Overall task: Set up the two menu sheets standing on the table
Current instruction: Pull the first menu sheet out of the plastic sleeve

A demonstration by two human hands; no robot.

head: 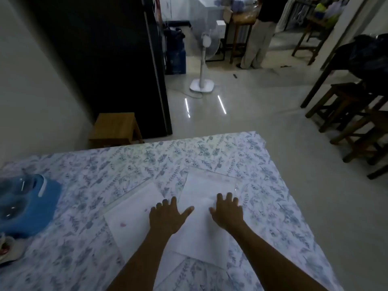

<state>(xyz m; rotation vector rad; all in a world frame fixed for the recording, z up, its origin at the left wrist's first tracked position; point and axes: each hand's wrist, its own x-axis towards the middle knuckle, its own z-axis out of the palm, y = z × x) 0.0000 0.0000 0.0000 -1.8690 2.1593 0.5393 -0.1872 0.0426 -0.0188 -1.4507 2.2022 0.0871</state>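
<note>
Two white menu sheets lie flat on the floral tablecloth (147,160). The left sheet (130,217) has a small pink mark and sits angled toward the left. The right sheet (201,198) overlaps its near corner and reaches farther back. My left hand (168,215) rests palm down with fingers spread where the two sheets meet. My right hand (227,211) lies flat on the right sheet, fingers apart, holding nothing.
A blue plastic object (27,204) sits at the table's left edge. Beyond the table stand a wooden stool (115,127), a dark cabinet (109,59), a white pedestal fan (202,59) and dark wooden stools (352,114) at right. A person (260,32) stands far back.
</note>
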